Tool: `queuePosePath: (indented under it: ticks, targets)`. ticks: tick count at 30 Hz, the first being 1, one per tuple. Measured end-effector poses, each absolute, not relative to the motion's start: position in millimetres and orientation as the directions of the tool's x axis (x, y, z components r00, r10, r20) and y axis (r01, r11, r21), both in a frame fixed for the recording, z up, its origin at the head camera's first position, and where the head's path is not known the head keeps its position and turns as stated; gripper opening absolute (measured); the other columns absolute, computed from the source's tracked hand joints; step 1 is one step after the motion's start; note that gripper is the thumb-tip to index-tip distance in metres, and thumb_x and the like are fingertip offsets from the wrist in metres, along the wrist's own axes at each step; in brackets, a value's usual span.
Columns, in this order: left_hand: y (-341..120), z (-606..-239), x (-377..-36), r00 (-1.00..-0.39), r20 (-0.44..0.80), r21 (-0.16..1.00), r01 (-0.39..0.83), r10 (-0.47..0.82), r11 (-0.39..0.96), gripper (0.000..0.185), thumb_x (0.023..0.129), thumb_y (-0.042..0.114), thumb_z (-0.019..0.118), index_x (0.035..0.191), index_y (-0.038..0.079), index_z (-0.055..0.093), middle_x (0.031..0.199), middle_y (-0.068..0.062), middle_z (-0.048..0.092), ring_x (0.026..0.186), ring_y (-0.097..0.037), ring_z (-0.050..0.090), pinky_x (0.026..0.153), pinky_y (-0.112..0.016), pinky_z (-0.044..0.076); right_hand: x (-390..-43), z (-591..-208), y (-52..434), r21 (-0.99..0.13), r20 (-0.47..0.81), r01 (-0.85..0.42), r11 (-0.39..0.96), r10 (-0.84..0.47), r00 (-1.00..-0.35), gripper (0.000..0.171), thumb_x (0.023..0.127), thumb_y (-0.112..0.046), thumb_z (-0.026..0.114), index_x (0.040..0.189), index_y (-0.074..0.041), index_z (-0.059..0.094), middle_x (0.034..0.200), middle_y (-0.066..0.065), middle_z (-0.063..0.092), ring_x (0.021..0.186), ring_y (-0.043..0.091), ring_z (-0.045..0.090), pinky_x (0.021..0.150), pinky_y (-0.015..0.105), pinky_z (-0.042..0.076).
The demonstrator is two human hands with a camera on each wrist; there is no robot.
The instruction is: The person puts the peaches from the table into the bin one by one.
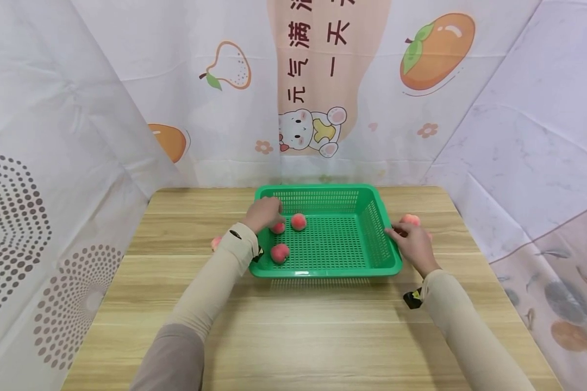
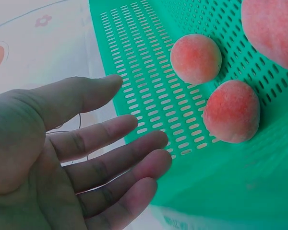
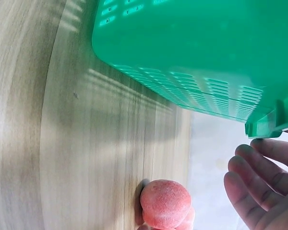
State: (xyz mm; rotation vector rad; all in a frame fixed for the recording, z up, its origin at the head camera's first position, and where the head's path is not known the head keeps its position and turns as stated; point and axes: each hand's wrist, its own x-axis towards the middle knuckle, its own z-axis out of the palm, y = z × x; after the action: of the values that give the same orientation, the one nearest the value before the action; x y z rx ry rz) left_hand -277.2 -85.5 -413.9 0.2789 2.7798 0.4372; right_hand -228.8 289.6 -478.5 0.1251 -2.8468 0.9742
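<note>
A green plastic basket with slotted walls lies on the table, holding three peaches at its left side: one peach toward the back, one peach toward the front, and one peach partly under my left hand. That left hand hovers at the basket's left end. In the left wrist view its fingers are spread and hold nothing, apart from the peaches. My right hand pinches the basket's right rim between thumb and fingers; in the right wrist view the other fingers extend below the rim.
Outside the basket, a peach lies to the left, partly hidden by my left arm. On the right, a peach sits behind my right hand, with another beside it mostly covered. A printed curtain hangs behind the wooden table.
</note>
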Motion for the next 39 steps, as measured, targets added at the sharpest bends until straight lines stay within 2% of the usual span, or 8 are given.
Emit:
queuePosePath:
  ticks: [5, 12, 20, 28, 39]
  targets:
    - [-87.7, -413.3, -278.3, -0.941, -0.255, 0.344, 0.126, 0.222, 0.930, 0.037, 0.093, 0.026, 0.066, 0.123, 0.005, 0.064, 0.124, -0.010, 0.066, 0.114, -0.028, 0.061, 0.097, -0.042, 0.049, -229.8, -479.0, 290.1, -0.598, 0.162, -0.123, 0.792, -0.032, -0.986, 0.039, 0.097, -0.026, 0.061, 0.116, 0.008, 0.066, 0.106, 0.027, 0.069, 0.091, 0.037, 0.066, 0.076, 0.049, 0.053]
    - [-94.1, -410.5, -278.5, -0.960, -0.198, 0.381, 0.112, 0.199, 0.918, 0.034, 0.094, 0.027, 0.065, 0.120, 0.005, 0.066, 0.123, -0.010, 0.067, 0.113, -0.028, 0.062, 0.095, -0.043, 0.050, -230.2, -480.2, 290.6, -0.596, 0.155, -0.113, 0.795, -0.025, -0.988, 0.038, 0.096, -0.026, 0.062, 0.116, 0.007, 0.067, 0.105, 0.025, 0.070, 0.088, 0.033, 0.065, 0.070, 0.036, 0.051]
    - [-103.0, -407.2, -278.5, -0.972, -0.150, 0.396, 0.110, 0.182, 0.912, 0.035, 0.094, 0.030, 0.065, 0.119, 0.006, 0.066, 0.125, -0.011, 0.066, 0.113, -0.029, 0.062, 0.094, -0.043, 0.050, -228.9, -479.2, 290.5, -0.595, 0.142, -0.107, 0.797, -0.027, -0.990, 0.042, 0.098, -0.030, 0.060, 0.117, 0.007, 0.066, 0.106, 0.026, 0.069, 0.091, 0.035, 0.066, 0.075, 0.046, 0.053]
    - [-111.4, -403.5, -279.3, -0.976, -0.157, 0.397, 0.079, 0.153, 0.915, 0.039, 0.095, 0.034, 0.062, 0.122, 0.006, 0.065, 0.128, -0.011, 0.065, 0.117, -0.030, 0.060, 0.095, -0.044, 0.050, -229.0, -478.1, 289.7, -0.593, 0.137, -0.103, 0.799, -0.026, -0.990, 0.041, 0.098, -0.029, 0.060, 0.116, 0.007, 0.066, 0.106, 0.026, 0.069, 0.091, 0.035, 0.066, 0.076, 0.047, 0.053]
    - [-124.0, -404.0, -279.2, -0.980, -0.159, 0.412, 0.044, 0.119, 0.910, 0.038, 0.096, 0.030, 0.060, 0.123, 0.004, 0.064, 0.128, -0.013, 0.064, 0.114, -0.031, 0.062, 0.092, -0.044, 0.051, -228.9, -478.5, 290.3, -0.591, 0.146, -0.113, 0.799, -0.032, -0.989, 0.041, 0.097, -0.029, 0.060, 0.116, 0.007, 0.066, 0.107, 0.027, 0.069, 0.092, 0.036, 0.065, 0.078, 0.050, 0.053]
